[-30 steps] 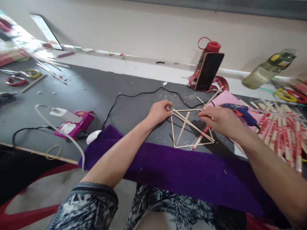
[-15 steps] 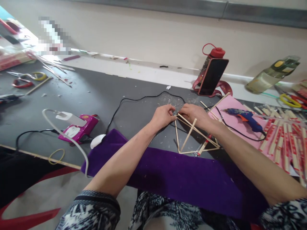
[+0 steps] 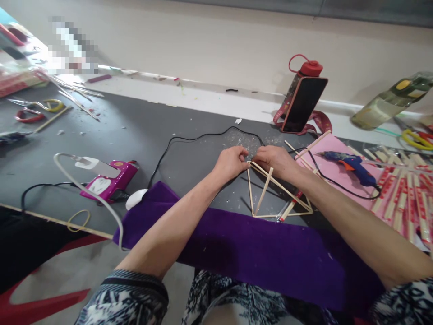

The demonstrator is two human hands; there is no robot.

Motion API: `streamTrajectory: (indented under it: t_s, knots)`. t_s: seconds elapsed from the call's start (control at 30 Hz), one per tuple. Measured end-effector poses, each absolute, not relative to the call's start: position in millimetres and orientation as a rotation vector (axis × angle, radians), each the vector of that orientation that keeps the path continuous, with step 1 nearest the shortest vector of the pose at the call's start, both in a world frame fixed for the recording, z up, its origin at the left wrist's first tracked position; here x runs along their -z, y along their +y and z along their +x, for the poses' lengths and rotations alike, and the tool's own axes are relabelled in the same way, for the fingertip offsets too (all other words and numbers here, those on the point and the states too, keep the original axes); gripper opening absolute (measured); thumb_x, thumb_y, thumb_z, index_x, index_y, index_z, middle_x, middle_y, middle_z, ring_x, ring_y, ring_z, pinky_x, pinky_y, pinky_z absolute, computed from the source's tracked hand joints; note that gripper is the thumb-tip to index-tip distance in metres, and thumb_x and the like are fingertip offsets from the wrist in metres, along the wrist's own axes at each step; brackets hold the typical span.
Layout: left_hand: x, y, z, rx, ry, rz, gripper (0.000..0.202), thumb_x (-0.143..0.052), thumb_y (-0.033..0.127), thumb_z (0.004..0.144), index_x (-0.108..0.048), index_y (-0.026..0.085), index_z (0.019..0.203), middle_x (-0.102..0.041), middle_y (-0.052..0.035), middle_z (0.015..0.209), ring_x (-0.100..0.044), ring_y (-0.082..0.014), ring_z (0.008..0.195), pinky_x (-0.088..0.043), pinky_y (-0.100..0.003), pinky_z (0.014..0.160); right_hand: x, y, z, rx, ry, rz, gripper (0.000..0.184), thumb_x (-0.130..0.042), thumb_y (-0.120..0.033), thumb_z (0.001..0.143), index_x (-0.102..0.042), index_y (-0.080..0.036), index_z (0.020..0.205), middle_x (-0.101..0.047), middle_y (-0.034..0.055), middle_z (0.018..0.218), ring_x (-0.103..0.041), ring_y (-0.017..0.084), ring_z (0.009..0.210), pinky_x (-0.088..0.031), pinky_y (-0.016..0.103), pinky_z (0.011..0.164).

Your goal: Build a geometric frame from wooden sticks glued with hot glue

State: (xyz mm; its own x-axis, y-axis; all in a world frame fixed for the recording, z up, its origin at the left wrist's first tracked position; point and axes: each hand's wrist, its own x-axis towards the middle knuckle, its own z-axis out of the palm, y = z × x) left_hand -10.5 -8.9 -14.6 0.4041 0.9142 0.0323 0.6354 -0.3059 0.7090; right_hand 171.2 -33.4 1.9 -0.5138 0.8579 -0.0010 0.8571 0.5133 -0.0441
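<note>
A frame of thin wooden sticks, joined at the corners, stands on the grey table in front of me. My left hand is closed with thumb and fingertips at the frame's far left corner. Close by on the right, my right hand has its fingers bent together at the same corner, around the stick ends; its fingertips are partly hidden. One stick slants up freely from the near left corner. Under the frame's right side lies a bundle of chopsticks in a clear, red-printed wrapper.
On the right a blue glue gun lies on pink paper beside wrapped chopsticks. A phone leans on a red-capped bottle. Leftward are a magenta power strip, cables and scissors. Purple cloth covers the near edge.
The view has shifted slightly. The free stick's upper end has tilted a little to the left. Both hands stay at the same corner of the frame.
</note>
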Motion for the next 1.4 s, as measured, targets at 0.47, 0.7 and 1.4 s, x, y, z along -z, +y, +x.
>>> streamTrajectory:
  t_s: [0.47,0.7,1.4]
  knots:
    - [17.2,-7.7,-10.1,-0.571,1.317,2.097,0.027,-0.072,0.017,0.069,-0.072,0.017,0.096,-0.067,0.0007,0.077,-0.057,-0.0119,0.069,-0.045,-0.024,0.069,0.2,-34.1,170.4,0.007,-2.744,-1.471,0.025,-0.050,-0.017,0.091,-0.074,-0.017,0.091,-0.066,0.0079,0.085,-0.055,0.018,0.078,-0.031,0.028,0.064]
    - [16.9,-5.5,-11.6,-0.555,1.318,2.127,0.027,-0.071,0.020,0.070,-0.074,0.017,0.097,-0.068,-0.0005,0.080,-0.059,-0.0127,0.070,-0.044,-0.024,0.068,-11.9,-32.1,169.4,-0.038,-2.810,-1.565,0.028,-0.046,-0.022,0.095,-0.074,-0.019,0.099,-0.069,0.0084,0.092,-0.061,0.019,0.082,-0.034,0.028,0.063]
    - [13.7,-8.6,-12.0,-0.556,1.308,2.157,0.025,-0.069,0.023,0.072,-0.073,0.017,0.095,-0.068,-0.0002,0.078,-0.061,-0.0137,0.073,-0.046,-0.024,0.071,-8.7,-187.0,251.9,-0.503,-2.139,-1.911,0.027,-0.057,-0.027,0.084,-0.065,-0.026,0.110,-0.069,-0.0025,0.075,-0.064,0.015,0.065,-0.046,0.027,0.062]
